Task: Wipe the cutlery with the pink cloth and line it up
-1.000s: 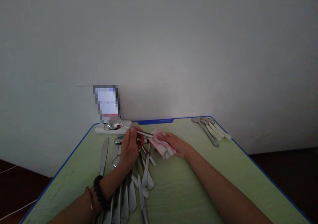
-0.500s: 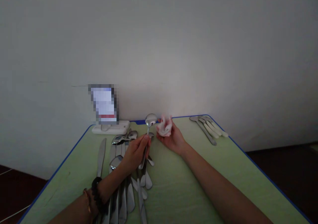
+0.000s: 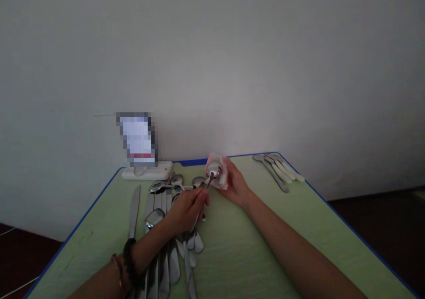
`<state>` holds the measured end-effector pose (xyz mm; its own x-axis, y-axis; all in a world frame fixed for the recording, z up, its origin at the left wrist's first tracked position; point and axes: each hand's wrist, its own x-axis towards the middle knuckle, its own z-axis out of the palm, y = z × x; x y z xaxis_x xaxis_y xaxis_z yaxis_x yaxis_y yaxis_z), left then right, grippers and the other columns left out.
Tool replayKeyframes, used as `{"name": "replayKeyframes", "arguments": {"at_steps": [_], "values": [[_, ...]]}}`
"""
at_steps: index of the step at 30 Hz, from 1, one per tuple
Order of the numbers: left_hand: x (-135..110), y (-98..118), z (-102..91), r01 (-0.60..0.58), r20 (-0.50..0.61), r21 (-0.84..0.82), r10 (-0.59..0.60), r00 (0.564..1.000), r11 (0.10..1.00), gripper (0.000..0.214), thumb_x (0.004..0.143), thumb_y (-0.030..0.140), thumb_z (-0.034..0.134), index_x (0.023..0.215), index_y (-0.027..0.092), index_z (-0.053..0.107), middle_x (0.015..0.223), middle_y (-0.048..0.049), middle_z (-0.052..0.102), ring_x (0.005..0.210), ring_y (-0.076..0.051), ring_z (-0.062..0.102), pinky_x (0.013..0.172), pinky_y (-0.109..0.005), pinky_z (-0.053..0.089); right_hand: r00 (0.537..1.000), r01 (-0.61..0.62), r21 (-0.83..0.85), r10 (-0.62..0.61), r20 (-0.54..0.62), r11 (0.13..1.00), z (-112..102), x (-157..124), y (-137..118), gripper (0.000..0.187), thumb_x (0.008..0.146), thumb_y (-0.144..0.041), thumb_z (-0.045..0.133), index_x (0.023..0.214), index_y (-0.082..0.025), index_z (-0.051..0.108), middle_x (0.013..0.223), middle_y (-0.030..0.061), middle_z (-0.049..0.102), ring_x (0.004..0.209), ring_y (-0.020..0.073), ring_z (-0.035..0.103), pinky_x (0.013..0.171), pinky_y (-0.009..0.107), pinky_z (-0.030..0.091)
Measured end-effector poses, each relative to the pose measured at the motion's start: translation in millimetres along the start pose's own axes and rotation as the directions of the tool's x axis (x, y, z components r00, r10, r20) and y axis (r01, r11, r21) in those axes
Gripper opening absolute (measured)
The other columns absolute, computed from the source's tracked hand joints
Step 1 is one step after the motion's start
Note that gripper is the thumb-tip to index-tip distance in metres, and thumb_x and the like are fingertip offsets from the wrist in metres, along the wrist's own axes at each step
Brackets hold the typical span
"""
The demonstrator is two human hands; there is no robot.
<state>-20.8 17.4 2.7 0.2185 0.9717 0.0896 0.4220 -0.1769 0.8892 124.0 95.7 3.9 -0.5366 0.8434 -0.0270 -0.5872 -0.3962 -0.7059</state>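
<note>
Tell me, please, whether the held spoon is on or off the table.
The spoon is off: left hand holds it up against the cloth.

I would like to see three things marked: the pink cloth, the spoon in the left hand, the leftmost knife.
Pink cloth (image 3: 216, 157), head view: its upper part.
Spoon (image 3: 214, 170), head view: middle of its bowl.
Leftmost knife (image 3: 134, 209), head view: middle of its blade.

A silvery metal spoon (image 3: 214, 170) slants just below and right of the frame's centre, bowl uppermost, handle toward lower left; a crumpled pink-and-white cloth (image 3: 224, 176) wraps behind the bowl.
</note>
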Motion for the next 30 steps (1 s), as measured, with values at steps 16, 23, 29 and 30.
{"name": "replayKeyframes", "arguments": {"at_steps": [16,23,29,30], "values": [[2.3,-4.1,2.0,0.035,-0.094,0.046,-0.031,0.995,0.998,0.034,0.088,0.042,0.033,0.067,0.022,0.049,0.034,0.0066,0.047,0.033,-0.013,0.047,0.044,-0.022,0.036,0.987,0.011,0.114,0.008,-0.159,0.993,-11.8,15.0,8.2,0.019,0.069,-0.017,0.046,0.082,-0.015,0.059,0.067,0.0018,0.064,0.061,0.0152,0.058,0.062,0.026,0.048],[1.1,-4.9,2.1,0.027,-0.052,0.085,-0.022,0.998,0.996,0.033,0.088,0.040,0.035,0.066,0.022,0.051,0.033,0.0066,0.047,0.033,-0.013,0.046,0.043,-0.021,0.034,0.989,-0.027,0.232,0.061,-0.138,0.972,-4.4,7.6,1.8,0.020,0.080,-0.025,0.042,0.078,-0.015,0.060,0.061,0.0000,0.063,0.052,0.0114,0.053,0.049,0.021,0.043],[1.7,-10.6,3.4,0.018,-0.033,0.139,-0.013,0.999,0.990,0.034,0.089,0.041,0.033,0.070,0.022,0.052,0.033,0.0076,0.045,0.033,-0.013,0.047,0.046,-0.022,0.037,0.997,-0.062,0.236,0.069,-0.020,0.970,-5.7,1.0,-2.1,0.053,0.079,-0.060,0.036,0.082,-0.014,0.062,0.065,0.0035,0.065,0.056,0.0159,0.055,0.053,0.027,0.045],[1.8,-10.8,3.6,0.020,-0.037,0.138,-0.015,0.999,0.990,0.034,0.089,0.042,0.033,0.070,0.023,0.052,0.033,0.0079,0.044,0.033,-0.014,0.047,0.047,-0.022,0.037,0.998,-0.056,0.221,0.064,-0.030,0.974,-6.2,1.5,-1.5,0.049,0.080,-0.058,0.038,0.081,-0.015,0.062,0.066,0.0034,0.065,0.059,0.0163,0.056,0.057,0.028,0.046]]}}
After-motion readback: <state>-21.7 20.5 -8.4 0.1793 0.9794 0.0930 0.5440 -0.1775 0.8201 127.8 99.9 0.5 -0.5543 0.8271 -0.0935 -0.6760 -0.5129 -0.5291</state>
